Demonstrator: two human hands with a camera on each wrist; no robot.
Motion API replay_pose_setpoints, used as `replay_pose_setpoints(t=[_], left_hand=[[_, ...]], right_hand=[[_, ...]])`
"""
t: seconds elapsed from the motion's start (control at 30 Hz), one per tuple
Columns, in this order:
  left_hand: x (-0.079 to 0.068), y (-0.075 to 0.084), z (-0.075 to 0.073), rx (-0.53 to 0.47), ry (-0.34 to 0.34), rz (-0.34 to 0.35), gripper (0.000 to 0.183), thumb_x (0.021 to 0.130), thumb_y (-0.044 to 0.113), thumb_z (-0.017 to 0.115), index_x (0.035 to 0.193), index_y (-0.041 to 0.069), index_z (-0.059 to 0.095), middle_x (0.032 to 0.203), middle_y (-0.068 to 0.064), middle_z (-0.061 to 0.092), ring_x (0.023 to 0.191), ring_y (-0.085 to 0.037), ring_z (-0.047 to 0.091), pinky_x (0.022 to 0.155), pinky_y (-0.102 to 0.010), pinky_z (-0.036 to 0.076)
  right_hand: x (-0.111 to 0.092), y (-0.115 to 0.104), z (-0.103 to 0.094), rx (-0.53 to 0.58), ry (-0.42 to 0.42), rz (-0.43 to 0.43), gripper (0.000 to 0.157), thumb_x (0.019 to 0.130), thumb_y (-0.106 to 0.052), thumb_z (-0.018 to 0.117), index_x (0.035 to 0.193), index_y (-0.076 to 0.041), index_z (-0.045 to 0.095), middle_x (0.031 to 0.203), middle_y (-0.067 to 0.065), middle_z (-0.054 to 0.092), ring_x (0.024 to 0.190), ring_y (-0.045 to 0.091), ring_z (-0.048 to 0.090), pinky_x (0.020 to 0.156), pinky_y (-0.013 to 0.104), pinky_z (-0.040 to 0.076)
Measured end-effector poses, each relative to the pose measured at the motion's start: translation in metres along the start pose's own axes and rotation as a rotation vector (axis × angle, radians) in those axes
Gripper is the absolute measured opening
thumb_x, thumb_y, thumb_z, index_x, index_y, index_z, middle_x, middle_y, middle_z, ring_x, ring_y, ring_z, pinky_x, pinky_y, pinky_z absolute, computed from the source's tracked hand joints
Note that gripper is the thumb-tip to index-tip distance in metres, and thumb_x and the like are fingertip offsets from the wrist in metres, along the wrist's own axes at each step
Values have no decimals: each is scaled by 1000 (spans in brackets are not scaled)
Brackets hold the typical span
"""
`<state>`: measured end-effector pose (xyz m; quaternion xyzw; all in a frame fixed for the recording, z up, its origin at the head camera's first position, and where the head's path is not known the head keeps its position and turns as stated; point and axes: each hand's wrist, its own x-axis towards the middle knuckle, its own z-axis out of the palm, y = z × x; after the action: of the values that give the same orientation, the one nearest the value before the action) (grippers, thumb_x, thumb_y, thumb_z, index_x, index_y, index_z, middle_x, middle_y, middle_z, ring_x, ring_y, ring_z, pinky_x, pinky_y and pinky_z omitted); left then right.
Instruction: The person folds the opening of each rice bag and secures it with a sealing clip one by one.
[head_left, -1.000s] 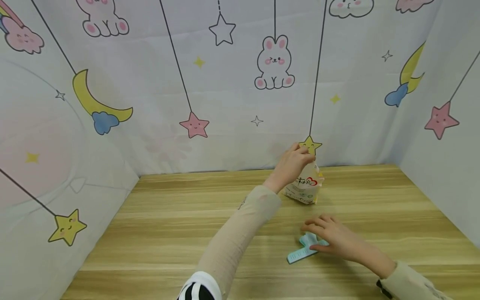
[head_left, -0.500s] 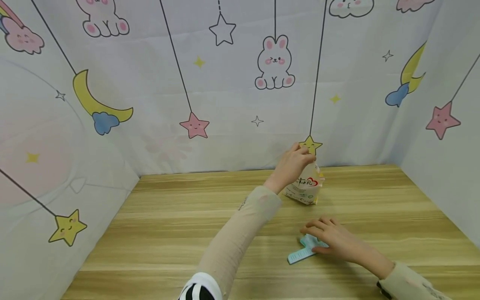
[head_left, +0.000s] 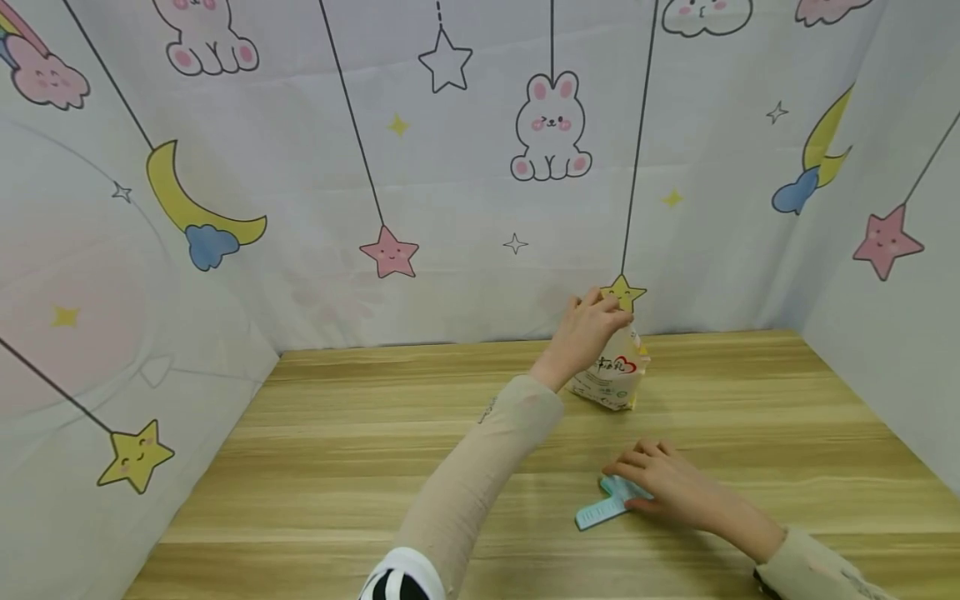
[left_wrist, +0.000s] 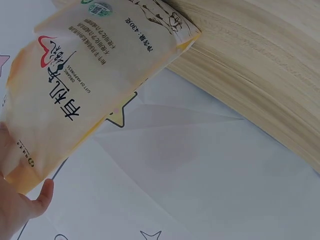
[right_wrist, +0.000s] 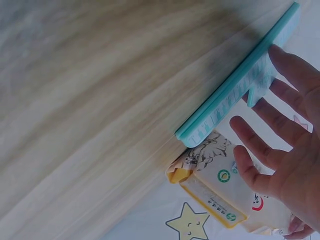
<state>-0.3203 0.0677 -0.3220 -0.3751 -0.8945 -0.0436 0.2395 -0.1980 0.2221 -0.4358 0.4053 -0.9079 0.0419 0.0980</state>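
A white cloth backdrop point(head_left: 465, 183) printed with stars, moons and rabbits is hanging behind the cream packet with orange-yellow edges point(head_left: 611, 387), and a wood-grain tabletop point(head_left: 375, 433) is stretching out around it. A beige sleeve point(head_left: 472, 475) is crossing the tabletop toward the packet from its near left, with a black-and-white sleeve end point(head_left: 401, 575) showing at the elbow. The left hand point(head_left: 585, 333) is gripping the packet's top, covering that end and part of a printed yellow star point(head_left: 622, 287) behind it. On the packet's near side, the right hand point(head_left: 671, 483) is holding its fingers spread, thumb and forefinger straddling a turquoise plastic clip point(head_left: 600, 512) and hiding part of it; whether they are pinching, I cannot tell. The clip, nearer than the packet, is showing a long double bar with a patterned face. The packet is bearing black writing, a red heart outline, a round green mark and a black line drawing near its base.
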Motion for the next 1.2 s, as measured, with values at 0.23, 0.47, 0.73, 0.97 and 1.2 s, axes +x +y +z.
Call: replay_pose_setpoints(t=[0.23,0.47,0.73,0.97,1.2], left_hand=[[-1,1,-1,22,7,-2,29,94,25,39,114,29,60,107,10,58,97,-11,44,78,-31,34],[-2,1,-1,37,13,-4,29,93,25,40,113,30,60,106,11,59,96,-11,43,77,-30,31],[-1,2,0,59,17,-8,29,94,26,39,114,31,60,107,12,58,98,-11,44,78,-31,32],[1,1,2,51,15,-10,29,93,24,40,114,30,60,108,11,59,98,-11,44,77,-32,34],[2,0,4,54,25,-7,29,94,23,40,113,30,61,107,11,59,95,-12,44,75,-31,34]], right_hand=[[0,-1,0,-7,5,-3,42,72,-34,70,110,-19,60,101,-3,62,94,22,53,76,45,44],[-1,-3,-1,6,0,17,41,72,-32,70,109,-18,59,102,-2,61,97,23,54,78,46,44],[0,-4,-2,-11,18,12,40,70,-33,72,105,-18,59,101,-3,60,95,21,53,77,44,44],[-1,-5,0,-38,74,-24,41,66,-32,74,100,-17,57,98,-3,60,93,19,52,77,41,44],[-1,-8,0,-77,95,-43,43,63,-31,77,98,-18,56,94,-5,58,89,15,51,75,38,43]])
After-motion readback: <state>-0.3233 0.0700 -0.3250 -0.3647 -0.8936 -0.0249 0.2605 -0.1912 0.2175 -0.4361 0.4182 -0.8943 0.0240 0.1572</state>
